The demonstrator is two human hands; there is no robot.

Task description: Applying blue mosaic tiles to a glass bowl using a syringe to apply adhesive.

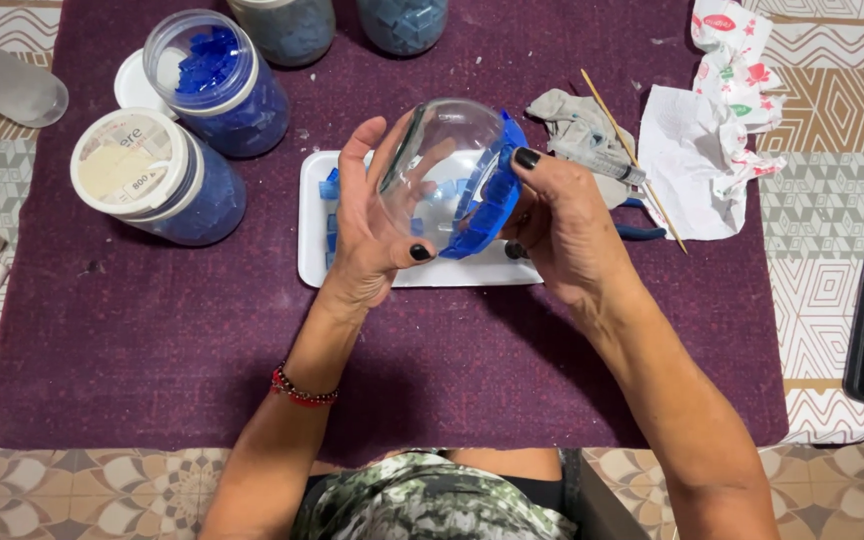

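A purple felt mat (152,340) covers the middle of a patterned tiled tabletop (832,170), and everything in play sits on it. At about 10 o'clock from the hands stand two plastic jars of blue glass tiles: one open (217,85), one capped with a white lid (152,180). Two more jars (342,25) are cut off at 12 o'clock. At 3 o'clock lie crumpled paper (712,130), a grey rag (577,125), a thin wooden stick (632,160) and what looks like a syringe (607,165).

A white rectangular tray (314,250) sits at centre with loose blue tiles (331,210) on its left part. Held above it is a clear glass bowl (437,165), tipped on its side with its mouth toward 9 o'clock and a band of blue mosaic tiles (487,200) stuck around its 3 o'clock curve.

The left hand (367,230) cups the bowl from 8 o'clock, fingers spread on the rim and thumb curled under. The right hand (562,225) closes on it from 4 o'clock, thumb pressed on the tiled band.

By my judgement the bowl is light but rigid, smooth, slippery where bare, and breakable. The tiles may shift if the adhesive is fresh, so the bare glass and rim look the safer hold
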